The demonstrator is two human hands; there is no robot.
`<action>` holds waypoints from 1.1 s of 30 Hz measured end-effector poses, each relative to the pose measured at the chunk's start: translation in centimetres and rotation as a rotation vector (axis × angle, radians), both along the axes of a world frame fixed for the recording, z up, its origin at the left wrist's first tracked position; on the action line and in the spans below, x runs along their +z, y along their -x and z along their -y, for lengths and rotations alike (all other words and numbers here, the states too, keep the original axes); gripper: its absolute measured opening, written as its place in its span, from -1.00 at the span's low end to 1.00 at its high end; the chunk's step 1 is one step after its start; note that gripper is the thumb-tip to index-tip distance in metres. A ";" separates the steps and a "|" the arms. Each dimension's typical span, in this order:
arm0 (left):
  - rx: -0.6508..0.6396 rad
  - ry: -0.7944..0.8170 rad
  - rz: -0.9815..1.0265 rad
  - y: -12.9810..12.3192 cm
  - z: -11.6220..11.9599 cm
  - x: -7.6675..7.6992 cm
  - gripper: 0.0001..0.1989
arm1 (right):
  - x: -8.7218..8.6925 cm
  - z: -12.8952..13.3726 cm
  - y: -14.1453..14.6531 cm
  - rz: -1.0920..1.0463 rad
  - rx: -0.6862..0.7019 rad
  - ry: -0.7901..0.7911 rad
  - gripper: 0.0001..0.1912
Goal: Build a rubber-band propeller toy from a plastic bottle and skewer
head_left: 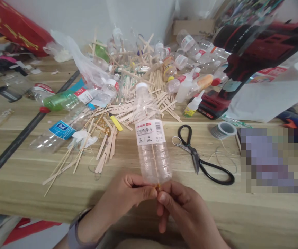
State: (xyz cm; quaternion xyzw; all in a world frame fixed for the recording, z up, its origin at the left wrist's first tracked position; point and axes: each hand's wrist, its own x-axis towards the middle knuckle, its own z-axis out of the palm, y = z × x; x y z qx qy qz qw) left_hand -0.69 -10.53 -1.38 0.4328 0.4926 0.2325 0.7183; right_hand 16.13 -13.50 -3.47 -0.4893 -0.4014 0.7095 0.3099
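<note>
An upturned-looking clear plastic water bottle (pixel 145 162) lies with its white cap away from me and its base by my fingers. A thin wooden stick (pixel 154 159) shows through its wall, running lengthwise. At the base, a small orange-yellow rubber band (pixel 158 187) sits between my fingertips. My left hand (pixel 135 193) is closed, thumb and forefinger pinching the band from the left. My right hand (pixel 181 204) pinches it from the right, its lower fingers curled underneath. My fingers partly hide the bottle's base and the band.
Black-handled scissors (pixel 195 155) and a spool of grey thread (pixel 223 130) lie to the right, near a red cordless drill (pixel 238 65). Flat wooden sticks (pixel 107 148), a yellow-handled tool (pixel 116 122) and plastic bottles (pixel 63 129) crowd the left and back. A dark bar (pixel 21 141) crosses the left.
</note>
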 end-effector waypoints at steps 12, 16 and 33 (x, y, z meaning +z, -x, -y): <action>0.307 0.337 0.265 -2.1 1.4 -1.5 -0.57 | 0.7 0.8 0.0 0.221 -0.083 -0.071 -0.55; 0.258 0.415 0.377 -1.9 1.4 -1.4 -0.55 | 0.2 0.3 -0.1 0.045 -0.134 -0.056 -0.52; 0.233 0.501 0.499 -1.6 1.6 -1.4 -0.57 | -0.5 -0.8 0.2 -0.142 -0.203 0.082 -0.67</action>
